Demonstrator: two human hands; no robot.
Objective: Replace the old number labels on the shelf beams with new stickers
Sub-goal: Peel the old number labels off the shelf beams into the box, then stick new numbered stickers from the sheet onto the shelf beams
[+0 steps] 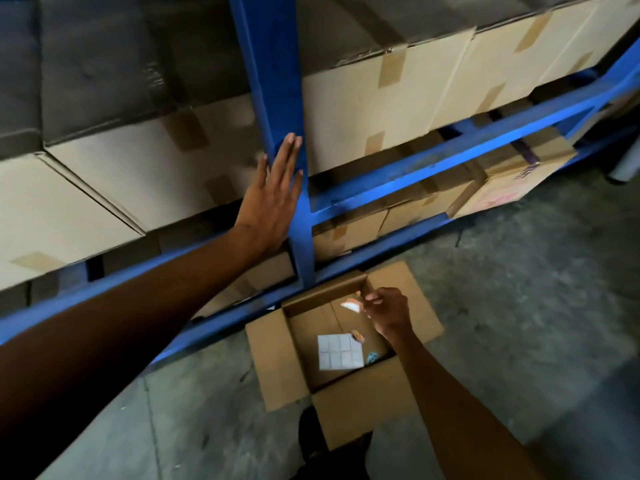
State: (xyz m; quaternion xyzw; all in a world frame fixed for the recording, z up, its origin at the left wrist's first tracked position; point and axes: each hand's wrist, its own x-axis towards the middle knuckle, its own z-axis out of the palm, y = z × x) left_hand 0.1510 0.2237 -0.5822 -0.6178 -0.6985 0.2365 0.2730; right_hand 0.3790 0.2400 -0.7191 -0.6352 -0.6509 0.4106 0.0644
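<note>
My left hand (273,195) lies flat with fingers stretched out against the blue upright post (273,81) of the shelf, just above where the blue beam (450,157) joins it. My right hand (388,311) hovers over an open cardboard box (273,362) on the floor, fingers pinched on a small white and orange label scrap (351,304). Inside the box lies a white sticker sheet (339,351) divided into squares, with a small orange bit (358,336) and a blue bit (373,357) beside it.
Taped cardboard cartons (398,109) fill the shelf levels on both sides of the post. A lower blue beam (214,323) runs just above the grey concrete floor (519,306). My dark shoe (311,441) shows beneath the box's near flap.
</note>
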